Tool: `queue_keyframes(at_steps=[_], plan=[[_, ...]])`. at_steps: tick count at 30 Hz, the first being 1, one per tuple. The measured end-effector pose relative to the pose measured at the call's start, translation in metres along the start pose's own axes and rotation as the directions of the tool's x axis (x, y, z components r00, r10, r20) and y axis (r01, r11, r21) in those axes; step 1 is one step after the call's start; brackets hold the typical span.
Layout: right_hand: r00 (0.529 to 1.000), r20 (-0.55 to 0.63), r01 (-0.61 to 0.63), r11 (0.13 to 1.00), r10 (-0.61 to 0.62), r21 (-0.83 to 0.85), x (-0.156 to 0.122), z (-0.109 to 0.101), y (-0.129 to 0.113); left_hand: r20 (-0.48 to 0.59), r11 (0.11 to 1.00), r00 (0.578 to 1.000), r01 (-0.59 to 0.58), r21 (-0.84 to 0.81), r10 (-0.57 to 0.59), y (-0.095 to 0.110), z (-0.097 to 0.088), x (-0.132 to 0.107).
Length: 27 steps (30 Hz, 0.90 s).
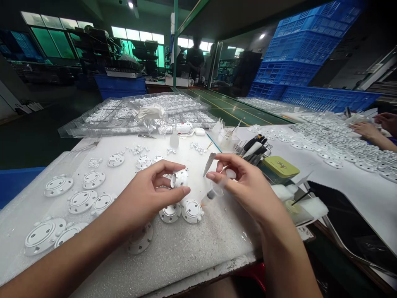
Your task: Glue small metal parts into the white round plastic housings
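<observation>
My left hand pinches a small white round part between thumb and fingers, tilted up above the foam board. Closed around a clear plastic syringe, my right hand is just to the right of it. A thin grey metal piece, like a blade or tweezer tip, sticks out at the fingertips of this hand; its other end is hidden. Below my hands lie similar white discs with dark dots, among them one disc near the middle. More discs are spread on the left.
Small white pieces lie in piles on the foam board. Clear trays stand behind. On the right are a tool holder, a yellow-green tin and a phone. Another person's hands are at the far right.
</observation>
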State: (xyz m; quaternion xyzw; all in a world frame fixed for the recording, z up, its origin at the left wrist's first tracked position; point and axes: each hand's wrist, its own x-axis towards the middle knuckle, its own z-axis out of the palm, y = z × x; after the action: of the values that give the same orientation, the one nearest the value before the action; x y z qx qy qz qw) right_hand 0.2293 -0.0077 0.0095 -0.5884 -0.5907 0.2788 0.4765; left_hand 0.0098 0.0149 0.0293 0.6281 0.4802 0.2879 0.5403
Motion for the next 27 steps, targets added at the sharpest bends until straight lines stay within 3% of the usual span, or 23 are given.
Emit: queue_keyframes(at_steps=[2, 6, 9, 11, 14, 17, 19, 22, 24, 27], plan=[[0.999, 0.026, -0.026, 0.997, 0.024, 0.071, 0.0, 0.002, 0.001, 0.001, 1.0, 1.0, -0.004, -0.004, 0.004, 0.0, 0.0, 0.0], [0.997, -0.063, -0.047, 0.994, 0.053, 0.097, -0.001, 0.003, 0.006, 0.001, 1.0, 1.0, 0.005, 0.0, -0.005, -0.002, 0.0, 0.001], [0.993, 0.109, -0.051, 0.991, 0.037, 0.126, -0.001, 0.001, 0.005, -0.005, 1.0, 1.0, 0.026, -0.01, -0.026, -0.002, 0.0, 0.002], [0.983, 0.184, 0.006, 1.0, -0.008, 0.013, 0.002, 0.001, 0.005, -0.016, 0.999, 0.999, 0.039, -0.022, -0.039, -0.002, -0.001, 0.003], [0.984, 0.069, 0.18, 0.927, -0.167, -0.33, 0.007, 0.006, 0.006, -0.063, 0.999, 0.997, 0.038, -0.038, -0.04, 0.0, -0.005, 0.005], [0.96, 0.053, 0.267, 0.845, -0.274, -0.464, 0.007, 0.011, 0.009, -0.126, 0.999, 0.992, 0.022, -0.049, -0.028, 0.0, -0.008, 0.006], [0.932, 0.053, 0.338, 0.808, -0.359, -0.483, 0.001, 0.012, 0.01, -0.147, 0.998, 0.989, 0.02, -0.056, -0.028, -0.001, -0.009, 0.007], [0.834, -0.054, 0.459, 0.745, -0.549, -0.484, -0.011, 0.012, 0.012, -0.167, 0.997, 0.986, -0.003, -0.076, -0.01, -0.003, -0.008, 0.008], [0.795, -0.102, 0.497, 0.739, -0.597, -0.454, -0.016, 0.012, 0.015, -0.179, 0.996, 0.984, -0.021, -0.082, 0.006, -0.004, -0.007, 0.008], [0.864, -0.043, 0.452, 0.809, -0.502, -0.375, -0.016, 0.01, 0.019, -0.176, 0.997, 0.984, -0.02, -0.073, 0.007, -0.004, -0.006, 0.009]])
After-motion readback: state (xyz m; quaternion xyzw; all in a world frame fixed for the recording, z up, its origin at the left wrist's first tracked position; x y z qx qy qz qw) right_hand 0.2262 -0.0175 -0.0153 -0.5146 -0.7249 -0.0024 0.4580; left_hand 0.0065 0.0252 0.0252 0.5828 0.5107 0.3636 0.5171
